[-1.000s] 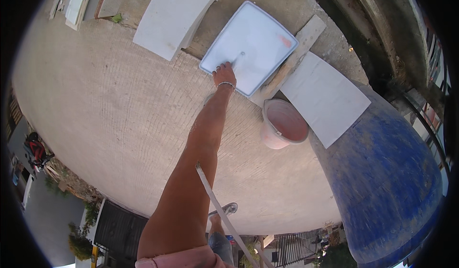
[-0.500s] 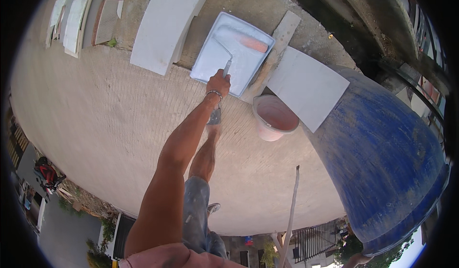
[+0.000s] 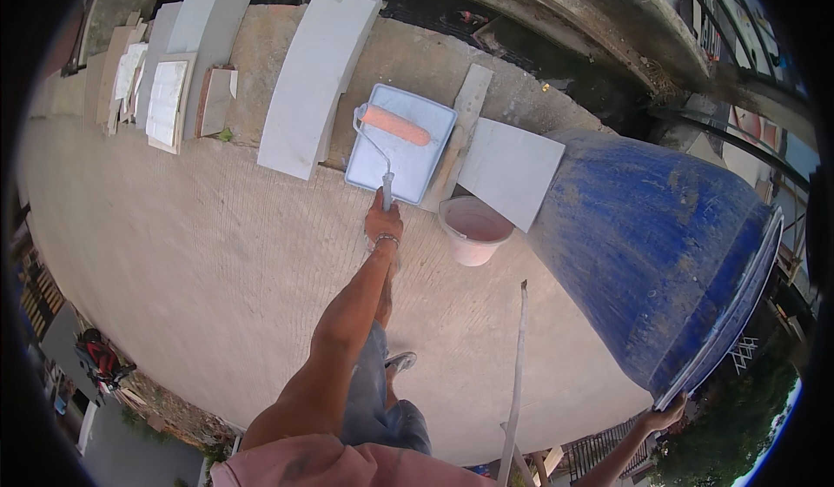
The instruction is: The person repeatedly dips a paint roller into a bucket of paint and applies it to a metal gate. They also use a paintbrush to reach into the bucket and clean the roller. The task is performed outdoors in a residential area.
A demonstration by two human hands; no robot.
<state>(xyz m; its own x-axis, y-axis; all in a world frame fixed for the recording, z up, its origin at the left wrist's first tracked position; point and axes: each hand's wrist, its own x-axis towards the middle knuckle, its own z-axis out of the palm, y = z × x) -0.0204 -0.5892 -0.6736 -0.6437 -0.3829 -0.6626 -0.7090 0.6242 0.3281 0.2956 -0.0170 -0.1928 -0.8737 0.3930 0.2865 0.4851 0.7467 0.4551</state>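
My left hand (image 3: 383, 221) is closed round the grey handle of a paint roller (image 3: 395, 127). The roller's orange-pink sleeve is over a pale paint tray (image 3: 423, 193), whose inside is coated with white paint. Whether the sleeve touches the tray I cannot tell. At the far right my right hand (image 3: 667, 415) grips the lower rim of a big scuffed blue barrel (image 3: 651, 244), which leans sideways; some of its fingers are hidden behind the rim. A pinkish bucket (image 3: 475, 242) stands just right of the tray.
Beside the tray lie a wooden plank (image 3: 462, 126) and a white board (image 3: 511, 167) that reaches the barrel. A long white block (image 3: 314, 79) is to the left, with more panels (image 3: 169, 100) beyond. A thin pole (image 3: 516, 374) rises near my body. A dark channel runs behind.
The roller's sleeve has come from the tray's right part to its far left part, showing more orange. My right hand shows more fully at the barrel's rim. The whole view has shifted.
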